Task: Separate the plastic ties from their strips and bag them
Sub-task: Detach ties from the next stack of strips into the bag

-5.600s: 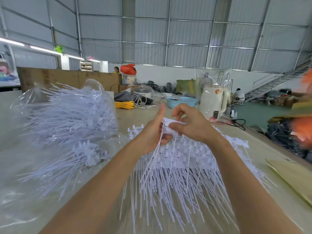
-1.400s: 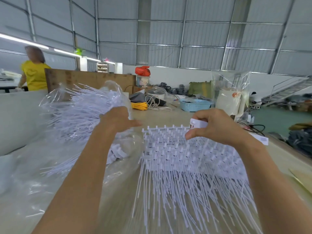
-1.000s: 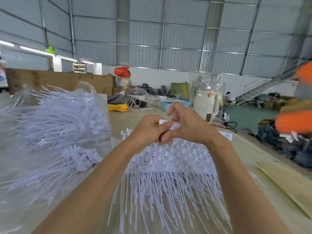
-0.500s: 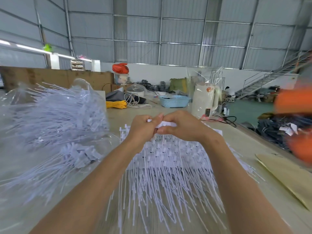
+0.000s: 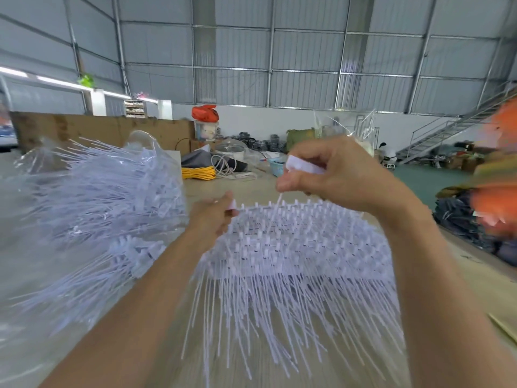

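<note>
Many loose white ties (image 5: 95, 197) are seen at the left, heaped inside a clear plastic bag (image 5: 151, 147) that lies on the bench (image 5: 475, 278); their thin tails are spread in all directions and pressed against the film. A second bunch of ties (image 5: 92, 275) is laid lower in the same bag, with the heads gathered toward the middle. Behind the bag, a brown cardboard wall (image 5: 84, 130) is stood across the far side of the bench.

Just right of the bag, the left hand (image 5: 212, 219) is held low at the near-left edge of the pile of uncut strips (image 5: 293, 247). Its fingers are curled, and a small white piece (image 5: 232, 205) is pinched at the fingertips; whether it is a tie head or a strip end cannot be told through the blur. The pile is spread over the middle of the bench, with rows of square heads on top and long tails fanned toward the camera.

Farther back, a yellow coil (image 5: 198, 173), white cables (image 5: 226, 169) and a blue basket (image 5: 275, 166) are laid on the bench.

The right hand (image 5: 335, 175) is raised above the far edge of the pile. A white strip (image 5: 305, 166) is gripped in its curled fingers, and one thin tie (image 5: 277, 208) is hung down from it to the pile. At the far right, a blurred orange shape (image 5: 498, 197) and a metal staircase (image 5: 447, 133) are seen.
</note>
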{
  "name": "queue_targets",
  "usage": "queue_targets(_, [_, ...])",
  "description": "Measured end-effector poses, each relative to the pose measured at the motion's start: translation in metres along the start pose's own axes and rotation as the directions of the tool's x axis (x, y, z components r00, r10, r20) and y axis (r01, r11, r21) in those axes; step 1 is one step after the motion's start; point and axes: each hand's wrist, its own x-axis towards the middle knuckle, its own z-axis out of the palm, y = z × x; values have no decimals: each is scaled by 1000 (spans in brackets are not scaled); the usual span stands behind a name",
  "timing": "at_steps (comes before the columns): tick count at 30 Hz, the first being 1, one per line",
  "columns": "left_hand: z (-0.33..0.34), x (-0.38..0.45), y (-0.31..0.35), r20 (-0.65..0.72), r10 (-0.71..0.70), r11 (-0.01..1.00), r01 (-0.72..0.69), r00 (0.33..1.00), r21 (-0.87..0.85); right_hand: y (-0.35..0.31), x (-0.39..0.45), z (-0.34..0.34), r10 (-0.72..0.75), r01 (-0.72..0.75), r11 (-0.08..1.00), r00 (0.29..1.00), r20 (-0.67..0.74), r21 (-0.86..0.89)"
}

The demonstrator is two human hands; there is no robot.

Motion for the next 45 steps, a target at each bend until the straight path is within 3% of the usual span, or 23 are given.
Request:
queue_targets(5, [31, -26, 13, 260, 122, 988, -94, 958, -119, 29, 10, 35, 164, -135, 977, 972, 170, -168])
queue_targets(8, [34, -32, 19, 387, 101, 984, -36, 917, -172, 48, 12, 44, 236, -226, 969, 965, 115, -98])
queue_targets(11, [30, -30, 20, 454, 45, 975, 59, 890, -213, 59, 13, 48, 250, -240, 957, 967, 46, -165])
queue_targets(14, [31, -30, 12, 398, 177, 979, -201, 900, 20, 67, 12, 53, 216, -211, 963, 976, 14, -167])
queue_targets(16, [31, -30, 6, 325, 281, 943, -323, 903, 81, 73, 10, 55, 234, -233, 960, 972, -12, -154])
queue_targets(20, [29, -26, 6, 261, 267, 961, -275, 928, -6, 82, 6, 48, 322, -297, 927, 943, 83, -227])
queue_targets(23, [31, -26, 7, 225, 235, 971, -239, 945, -10, 83, 5, 51, 322, -299, 943, 930, 174, -146])
queue_targets(32, [28, -28, 6, 236, 332, 930, -359, 913, 81, 72, 5, 52, 227, -216, 970, 969, 98, -108])
queue_targets(37, [24, -27, 13, 206, 272, 939, -306, 940, 156, 68, 11, 56, 191, -169, 957, 979, 75, -236])
queue_targets(41, [23, -27, 17, 142, 259, 900, -292, 955, 323, 65, 14, 62, 188, -110, 847, 977, 99, -520])
queue_targets(45, [28, -28, 19, 101, 352, 816, -358, 930, 453, 62, 14, 60, 215, -141, 858, 972, 96, -494])
